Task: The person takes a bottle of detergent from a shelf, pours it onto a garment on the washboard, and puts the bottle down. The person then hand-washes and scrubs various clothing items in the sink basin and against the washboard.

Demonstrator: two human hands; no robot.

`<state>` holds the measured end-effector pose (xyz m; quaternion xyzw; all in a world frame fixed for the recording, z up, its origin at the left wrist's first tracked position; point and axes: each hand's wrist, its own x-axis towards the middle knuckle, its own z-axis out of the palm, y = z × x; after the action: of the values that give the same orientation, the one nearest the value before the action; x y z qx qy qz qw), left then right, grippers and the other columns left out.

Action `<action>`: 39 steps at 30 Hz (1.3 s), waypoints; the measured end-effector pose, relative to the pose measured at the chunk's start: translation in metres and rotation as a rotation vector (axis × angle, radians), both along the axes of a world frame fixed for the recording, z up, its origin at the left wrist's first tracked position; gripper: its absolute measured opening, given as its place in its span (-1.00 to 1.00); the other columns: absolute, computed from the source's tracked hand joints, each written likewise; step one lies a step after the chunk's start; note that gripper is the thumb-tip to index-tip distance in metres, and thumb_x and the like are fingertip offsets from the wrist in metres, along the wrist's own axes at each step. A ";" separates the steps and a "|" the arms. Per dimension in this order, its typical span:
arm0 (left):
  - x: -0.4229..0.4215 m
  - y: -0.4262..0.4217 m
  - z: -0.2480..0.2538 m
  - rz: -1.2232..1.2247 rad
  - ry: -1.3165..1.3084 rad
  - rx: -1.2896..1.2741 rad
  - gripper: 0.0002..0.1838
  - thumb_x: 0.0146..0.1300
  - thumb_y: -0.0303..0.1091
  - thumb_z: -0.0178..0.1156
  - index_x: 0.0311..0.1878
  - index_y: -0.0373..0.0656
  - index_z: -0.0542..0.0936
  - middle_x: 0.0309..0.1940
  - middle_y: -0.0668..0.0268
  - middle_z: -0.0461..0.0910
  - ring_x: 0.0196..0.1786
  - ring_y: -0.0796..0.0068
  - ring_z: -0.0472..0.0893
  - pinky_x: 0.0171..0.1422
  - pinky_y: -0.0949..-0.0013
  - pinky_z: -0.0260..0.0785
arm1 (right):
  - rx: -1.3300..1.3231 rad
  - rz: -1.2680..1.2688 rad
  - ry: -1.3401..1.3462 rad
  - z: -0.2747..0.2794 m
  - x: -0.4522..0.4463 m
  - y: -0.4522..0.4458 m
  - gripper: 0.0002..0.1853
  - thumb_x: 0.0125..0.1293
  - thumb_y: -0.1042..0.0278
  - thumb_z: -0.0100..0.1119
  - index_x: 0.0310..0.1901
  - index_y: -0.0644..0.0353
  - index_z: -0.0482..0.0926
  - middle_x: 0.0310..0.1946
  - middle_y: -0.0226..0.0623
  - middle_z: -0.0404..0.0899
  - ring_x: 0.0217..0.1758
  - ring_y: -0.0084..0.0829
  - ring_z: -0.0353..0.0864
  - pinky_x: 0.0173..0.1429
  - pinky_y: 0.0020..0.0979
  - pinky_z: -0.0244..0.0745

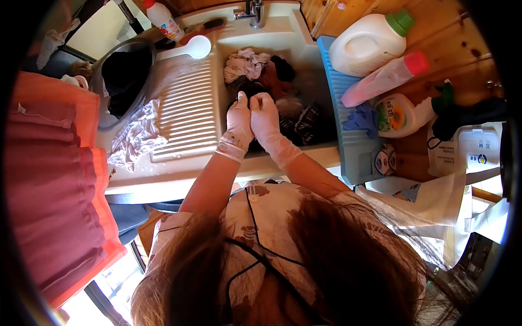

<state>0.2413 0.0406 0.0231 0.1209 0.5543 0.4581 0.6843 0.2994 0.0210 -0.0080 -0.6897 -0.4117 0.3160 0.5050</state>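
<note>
My left hand [239,116] and my right hand [264,113], both in thin whitish gloves, are side by side over the sink basin, fingers curled. They grip a dark cloth [251,88] that shows just beyond the fingertips. Below and around them, wet clothes lie in the basin: a pale pink cloth [246,65] at the back left, a reddish-brown one [274,81] beside it, and a black patterned one [308,120] to the right. Left of the hands is the ribbed washboard [187,108], with a wet striped cloth [138,136] on its left side.
A basin of dark laundry [128,70] stands at the left. A white scoop [198,47] lies behind the washboard. The faucet [256,16] rises at the back. A blue shelf [348,146] at the right stands beside a green-capped jug [367,46] and other bottles.
</note>
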 end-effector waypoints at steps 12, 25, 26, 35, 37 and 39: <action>-0.052 0.018 0.128 -0.397 0.515 0.687 -0.61 0.32 -0.03 0.18 -0.20 -0.25 0.60 -0.63 0.50 0.41 -0.62 0.66 0.30 -0.52 0.48 0.21 | -0.275 0.076 1.576 -0.042 0.082 0.041 -0.63 0.38 0.00 0.04 -0.38 0.14 0.54 -0.64 -0.41 0.46 -0.57 -0.43 0.46 -0.54 -0.49 0.38; -0.199 -0.079 0.043 -0.882 1.651 0.435 -0.57 0.22 0.03 0.20 -0.45 -0.22 0.57 -0.43 -0.02 0.60 -0.32 -0.05 0.60 -0.27 0.03 0.43 | 0.025 0.427 1.061 0.039 -0.039 0.023 -0.87 0.25 0.46 0.21 -0.24 0.34 0.53 -0.48 -0.32 0.51 -0.37 -0.41 0.57 -0.22 -0.43 0.54; -0.206 -0.095 0.018 -0.768 1.707 0.541 -0.61 0.22 -0.03 0.18 -0.42 -0.23 0.57 -0.42 0.01 0.59 -0.31 -0.03 0.60 -0.24 0.02 0.42 | 0.018 0.486 0.957 0.045 -0.063 0.012 -0.88 0.22 0.52 0.20 -0.23 0.34 0.53 -0.45 -0.26 0.53 -0.38 -0.39 0.60 -0.21 -0.41 0.56; -0.197 -0.108 -0.020 -0.213 1.961 0.843 -0.72 0.13 -0.21 0.28 -0.52 -0.20 0.50 -0.48 0.16 0.53 -0.46 0.14 0.56 -0.44 0.17 0.42 | 0.405 0.443 -0.503 0.025 -0.038 0.051 -0.88 0.11 0.45 0.11 -0.32 0.19 0.60 -0.32 -0.11 0.57 -0.22 -0.09 0.56 -0.06 -0.20 0.48; -0.196 -0.110 -0.018 -0.242 1.913 0.779 -0.75 0.10 -0.27 0.29 -0.50 -0.23 0.50 -0.48 0.16 0.52 -0.45 0.13 0.55 -0.43 0.17 0.42 | 0.064 0.142 -0.462 0.004 0.039 0.091 -0.81 0.20 0.32 0.08 -0.24 0.20 0.61 -0.26 0.01 0.60 -0.12 0.02 0.57 -0.03 -0.17 0.48; -0.196 -0.109 -0.022 -0.239 1.837 0.742 -0.79 0.08 -0.34 0.28 -0.47 -0.25 0.50 -0.48 0.15 0.50 -0.41 0.11 0.54 -0.39 0.16 0.41 | -0.340 0.043 -0.364 -0.043 0.115 0.125 -0.64 0.16 0.18 0.16 -0.09 0.26 0.60 -0.07 0.13 0.57 0.04 0.05 0.56 0.11 -0.15 0.46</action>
<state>0.0452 -0.0682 0.0011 0.6894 0.6747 0.2590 -0.0496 0.4146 0.1465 -0.0510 -0.8013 -0.4513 0.2621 0.2925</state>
